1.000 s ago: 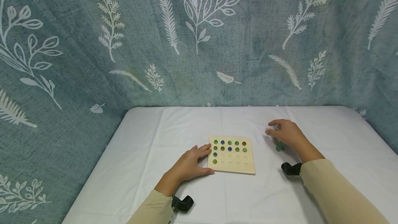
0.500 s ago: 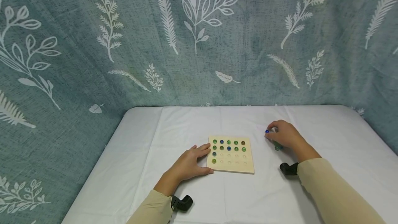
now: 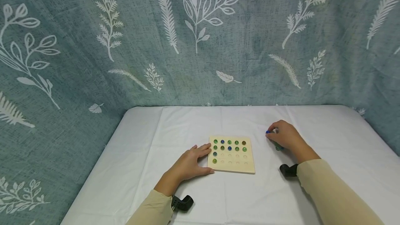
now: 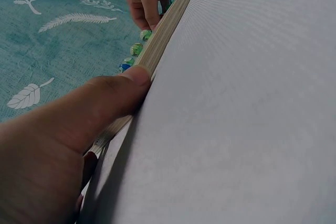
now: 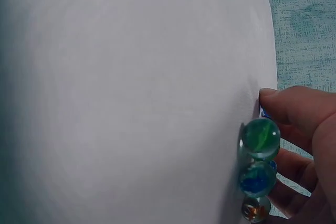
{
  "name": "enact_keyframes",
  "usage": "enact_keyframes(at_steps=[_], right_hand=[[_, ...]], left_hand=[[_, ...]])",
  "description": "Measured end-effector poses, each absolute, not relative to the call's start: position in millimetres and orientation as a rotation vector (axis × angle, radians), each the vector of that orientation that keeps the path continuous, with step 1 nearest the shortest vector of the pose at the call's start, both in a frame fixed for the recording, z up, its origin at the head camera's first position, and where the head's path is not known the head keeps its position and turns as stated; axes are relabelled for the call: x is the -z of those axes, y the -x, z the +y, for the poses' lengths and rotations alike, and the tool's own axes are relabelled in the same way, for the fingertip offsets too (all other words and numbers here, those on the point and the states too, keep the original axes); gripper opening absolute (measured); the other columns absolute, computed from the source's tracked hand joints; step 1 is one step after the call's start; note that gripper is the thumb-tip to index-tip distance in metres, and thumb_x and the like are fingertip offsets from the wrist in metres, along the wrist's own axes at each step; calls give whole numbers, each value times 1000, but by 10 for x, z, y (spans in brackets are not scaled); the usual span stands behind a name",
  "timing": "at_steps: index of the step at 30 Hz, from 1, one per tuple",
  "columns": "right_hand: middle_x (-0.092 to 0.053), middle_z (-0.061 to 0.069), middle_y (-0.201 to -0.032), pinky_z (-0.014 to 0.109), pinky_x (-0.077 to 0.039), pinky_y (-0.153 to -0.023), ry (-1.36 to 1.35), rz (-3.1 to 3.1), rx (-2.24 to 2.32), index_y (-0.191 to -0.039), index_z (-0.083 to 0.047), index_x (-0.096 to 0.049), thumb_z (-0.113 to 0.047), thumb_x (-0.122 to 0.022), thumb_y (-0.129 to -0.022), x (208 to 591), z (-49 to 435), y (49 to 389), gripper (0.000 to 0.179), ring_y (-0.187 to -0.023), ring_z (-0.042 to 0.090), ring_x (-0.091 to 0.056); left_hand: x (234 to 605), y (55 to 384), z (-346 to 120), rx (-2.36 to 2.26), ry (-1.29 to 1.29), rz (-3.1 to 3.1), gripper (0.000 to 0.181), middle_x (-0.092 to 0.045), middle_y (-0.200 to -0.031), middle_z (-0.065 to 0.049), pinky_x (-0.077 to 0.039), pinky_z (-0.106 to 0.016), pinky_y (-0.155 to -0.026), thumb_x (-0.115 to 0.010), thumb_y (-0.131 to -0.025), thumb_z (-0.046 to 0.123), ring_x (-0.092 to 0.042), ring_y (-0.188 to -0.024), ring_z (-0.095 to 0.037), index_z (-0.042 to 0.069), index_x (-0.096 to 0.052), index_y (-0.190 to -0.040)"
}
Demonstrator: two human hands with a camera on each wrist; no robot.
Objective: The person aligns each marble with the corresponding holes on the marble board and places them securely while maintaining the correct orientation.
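Pale rectangular wooden board (image 3: pixel 234 167) is lying right of lower centre, twelve hollows holding round glass marbles (image 3: pixel 229 148), eight remaining empty. Your spread left hand (image 3: pixel 187 165) is touching its left side; your right hand (image 3: pixel 285 136), centre-right, is pinching a blue glass marble (image 3: pixel 267 132) near loose glass marbles (image 5: pixel 261 136).

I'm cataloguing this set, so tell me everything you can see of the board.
The board is flat, squarish and pale, wooden by the look of its grained edge. It has four rows of five hollows: marbles fill the far two rows and the leftmost hollow of each near row; eight are empty. It lies on white cloth; the left grip touches its left and near edges.
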State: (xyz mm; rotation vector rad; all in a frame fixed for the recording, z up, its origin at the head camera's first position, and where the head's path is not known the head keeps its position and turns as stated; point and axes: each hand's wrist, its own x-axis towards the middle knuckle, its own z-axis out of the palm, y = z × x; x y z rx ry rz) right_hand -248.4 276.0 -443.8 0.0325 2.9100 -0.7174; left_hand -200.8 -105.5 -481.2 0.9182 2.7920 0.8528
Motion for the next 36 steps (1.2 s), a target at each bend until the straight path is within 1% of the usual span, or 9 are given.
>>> enact_keyframes(at_steps=[5,12,16,20,24,28,36], right_hand=[[-50,30,-133,66,-41,-99,-16,2921,699,-112,-4,-69,-30,-65,-94,4446,2764,2488,32,-123,51,-46],[-49,30,-134,65,-42,-99,-32,2916,697,-112,-4,-70,-30,-65,-94,4449,2755,2501,32,-123,50,-46],[-49,30,-136,66,-41,-99,-33,2919,712,-115,-3,-69,-32,-64,-95,4438,2756,2497,35,-124,51,-45],[-49,30,-138,65,-40,-102,3,2955,771,-115,-3,-70,-30,-62,-95,4447,2680,2463,34,-128,51,-43],[-47,28,-143,64,-37,-107,77,2983,833,-114,-2,-70,-27,-62,-95,4432,2513,2389,33,-133,49,-40],[-49,24,-144,62,-35,-110,202,3002,874,-113,-2,-72,-26,-63,-95,4377,2303,2302,31,-137,46,-38],[-57,15,-137,58,-40,-108,569,3027,867,-96,-11,-77,-24,-71,-90,4282,1809,2102,16,-138,40,-41]], left_hand=[[4806,2006,-1057,-870,-935,2788,77,-40,-155,9,-34,-49,-117,-81,-78,48,-36,-143,-39,18,-54,-143],[4800,2012,-1062,-859,-932,2791,79,-40,-155,9,-35,-50,-116,-81,-77,49,-36,-142,-40,19,-52,-145],[4797,2011,-1057,-859,-921,2786,80,-41,-155,10,-34,-49,-117,-81,-77,49,-36,-143,-39,19,-51,-145],[4801,2010,-1055,-867,-904,2779,80,-39,-155,11,-34,-49,-117,-81,-77,49,-35,-143,-38,20,-51,-145],[4813,2012,-1055,-857,-904,2785,79,-39,-155,12,-34,-50,-116,-81,-77,49,-35,-143,-39,20,-52,-145],[4813,2004,-1055,-853,-915,2792,78,-39,-155,12,-35,-51,-115,-81,-77,49,-36,-143,-39,19,-53,-144],[4804,2005,-1058,-847,-912,2794,77,-39,-155,12,-36,-52,-115,-80,-77,50,-36,-142,-40,20,-55,-143]])
